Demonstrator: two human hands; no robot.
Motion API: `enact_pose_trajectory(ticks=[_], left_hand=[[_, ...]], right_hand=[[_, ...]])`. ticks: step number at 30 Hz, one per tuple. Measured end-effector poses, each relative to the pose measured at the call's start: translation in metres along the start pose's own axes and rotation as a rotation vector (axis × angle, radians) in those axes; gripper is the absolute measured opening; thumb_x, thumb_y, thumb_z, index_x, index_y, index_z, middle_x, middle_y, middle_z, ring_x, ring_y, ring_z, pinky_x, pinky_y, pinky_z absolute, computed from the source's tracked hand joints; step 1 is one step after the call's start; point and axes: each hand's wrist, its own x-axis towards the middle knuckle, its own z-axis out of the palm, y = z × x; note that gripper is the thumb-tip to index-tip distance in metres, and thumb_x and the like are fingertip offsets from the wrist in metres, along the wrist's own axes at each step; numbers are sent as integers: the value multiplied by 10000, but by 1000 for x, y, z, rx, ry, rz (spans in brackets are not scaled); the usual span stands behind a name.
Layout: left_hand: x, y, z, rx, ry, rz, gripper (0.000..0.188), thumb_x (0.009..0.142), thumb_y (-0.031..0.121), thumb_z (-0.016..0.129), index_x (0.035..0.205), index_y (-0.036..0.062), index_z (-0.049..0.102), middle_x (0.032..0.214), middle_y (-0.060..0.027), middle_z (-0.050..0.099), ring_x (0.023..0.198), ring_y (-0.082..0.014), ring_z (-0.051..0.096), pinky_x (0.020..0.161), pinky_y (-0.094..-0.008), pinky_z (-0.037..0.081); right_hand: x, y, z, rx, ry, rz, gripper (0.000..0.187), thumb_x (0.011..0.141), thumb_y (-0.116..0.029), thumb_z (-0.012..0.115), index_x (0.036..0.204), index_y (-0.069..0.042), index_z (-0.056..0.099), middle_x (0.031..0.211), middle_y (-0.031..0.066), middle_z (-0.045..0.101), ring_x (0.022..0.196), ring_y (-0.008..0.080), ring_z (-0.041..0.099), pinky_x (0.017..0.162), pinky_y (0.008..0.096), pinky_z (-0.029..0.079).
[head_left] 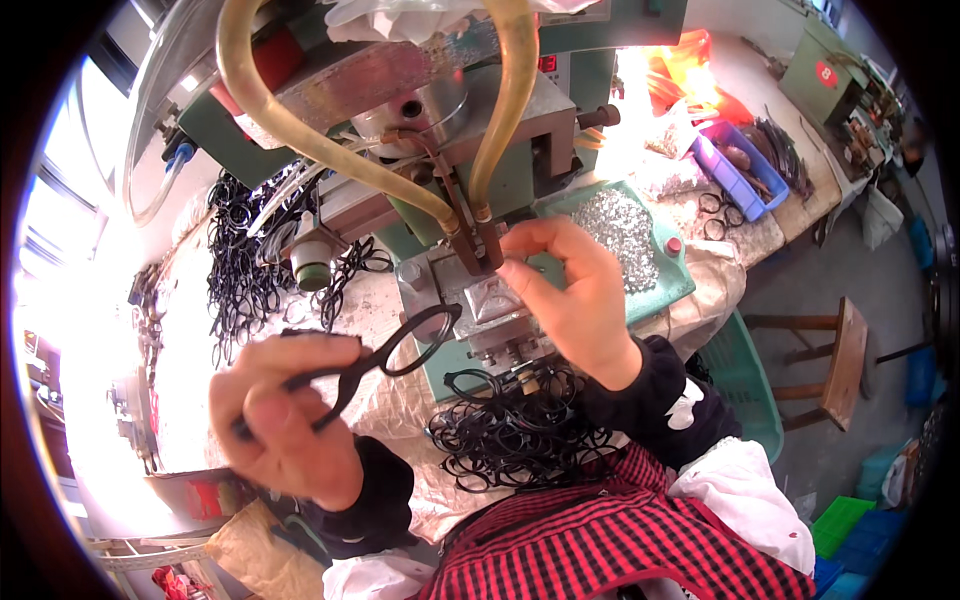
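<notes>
My left hand [285,415] is closed around one side of a black eyeglass frame [350,385], whose other rim points up toward the machine. My right hand [575,295] reaches to the metal heads [478,250] of the bench machine, thumb and forefinger pinched beside their lower ends. Whatever sits between those fingertips is too small to make out. Just under the heads lies a metal fixture block [493,298]. Below it, between my forearms, is a heap of black eyeglass frames [510,430].
Yellowish hoses [330,155] loop down to the heads. A green tray [660,298] of small metal pieces [620,230] stands right of the machine. More black frames [245,260] lie to the left. Farther right are a purple bin [735,185], a green basket [760,400] and a wooden stool [845,365].
</notes>
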Motion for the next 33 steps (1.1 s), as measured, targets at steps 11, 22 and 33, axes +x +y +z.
enact_pose_trajectory(ticks=[11,22,33], left_hand=[[28,-5,20,119,105,-124,265,1063,186,556,874,5,513,829,-165,749,673,-122,604,659,-217,446],[-23,4,46,338,-662,839,359,906,360,785,764,106,575,923,-89,756,653,-167,614,592,-293,573],[-41,0,51,385,-659,788,315,920,303,748,746,68,632,874,-86,717,759,-194,643,708,-325,603]], right_hand=[[-7,-2,3,187,-72,32,479,862,55,746,1288,20,528,1052,90,660,936,129,653,900,281,500],[4,10,-48,-371,-189,-157,424,906,1,659,1325,-36,608,1236,141,683,1128,208,678,992,330,497],[-43,14,-133,-1027,-113,70,299,745,-52,801,1037,-46,737,868,98,700,844,294,635,814,395,518]])
